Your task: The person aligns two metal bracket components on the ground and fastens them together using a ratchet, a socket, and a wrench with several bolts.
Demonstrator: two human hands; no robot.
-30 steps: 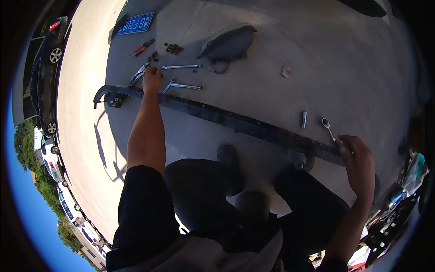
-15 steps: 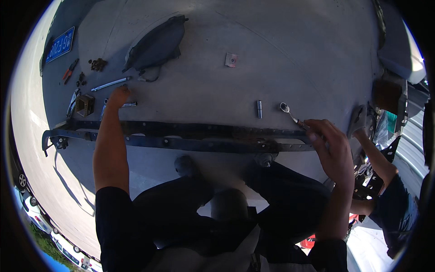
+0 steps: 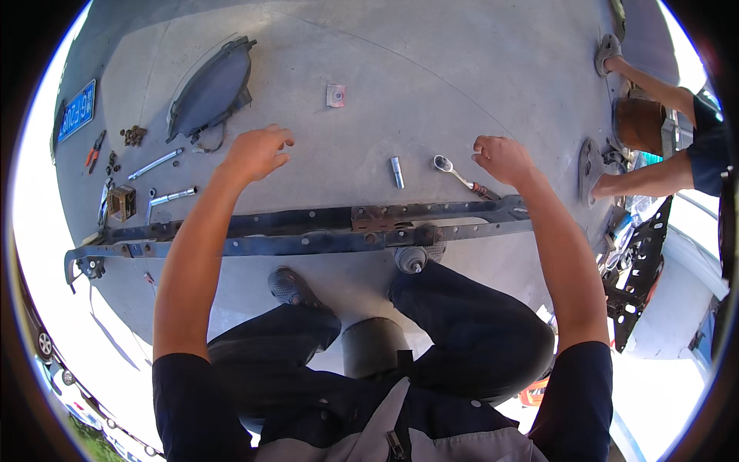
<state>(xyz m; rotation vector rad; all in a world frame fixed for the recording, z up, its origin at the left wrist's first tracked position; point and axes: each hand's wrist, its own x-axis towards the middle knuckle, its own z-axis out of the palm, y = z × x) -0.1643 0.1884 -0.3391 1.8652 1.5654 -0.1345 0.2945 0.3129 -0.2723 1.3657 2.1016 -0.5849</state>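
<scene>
The left hand (image 3: 259, 152) is over the floor (image 3: 354, 146), its fingers bent and apart, with nothing seen in them. The right hand (image 3: 506, 160) has loose, bent fingers too, and they look empty. The ratchet (image 3: 466, 182) lies just beside the right fingers, between them and the long metal bar (image 3: 331, 242). A quick grab could bang those fingers on the bar, because the grip is so near it. The round socket (image 3: 396, 172), left of the right fingers, could roll if bumped. The ratchet's long line slants: its head points left and away from the bar, its grip right and toward it. The bar runs left to right.
</scene>
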